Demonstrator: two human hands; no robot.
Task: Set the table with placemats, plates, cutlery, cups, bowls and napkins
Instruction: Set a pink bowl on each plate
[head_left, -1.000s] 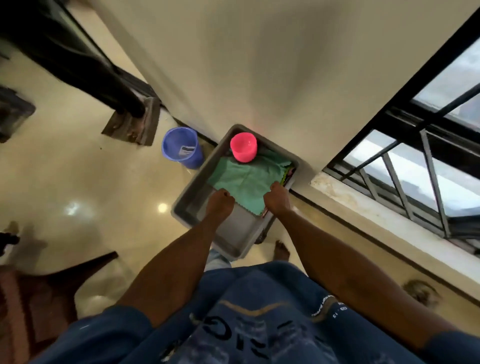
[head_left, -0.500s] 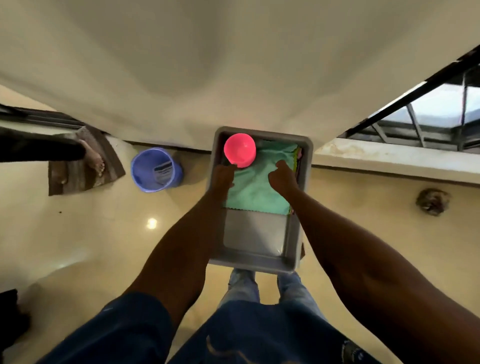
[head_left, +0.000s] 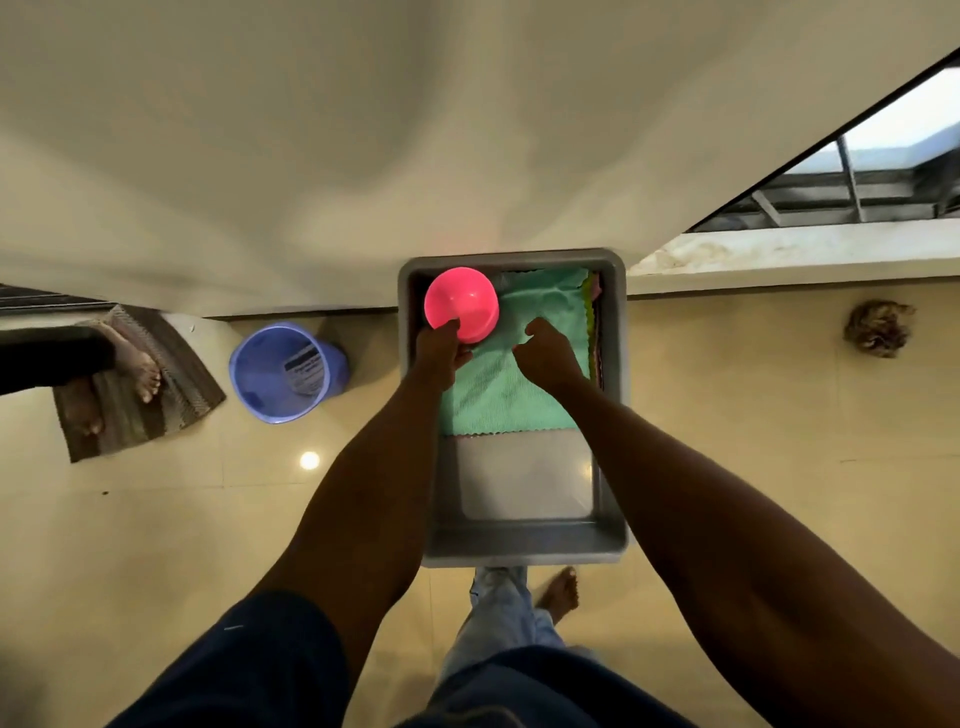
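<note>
Nothing is laid out yet, as far as I can see — no table shows in my view at all. One pink bowl (head_left: 462, 304) sits in the far left corner of the grey tray (head_left: 524, 545), partly on a green cloth (head_left: 506, 395) with more coloured cloths stacked beneath. My left hand (head_left: 441, 353) grips the bowl's near rim; my right hand (head_left: 548, 353) pinches the green cloth beside it. I judge this the fetching stage, everything still to place. A blue bucket (head_left: 285, 371) stands left of the tray.
</note>
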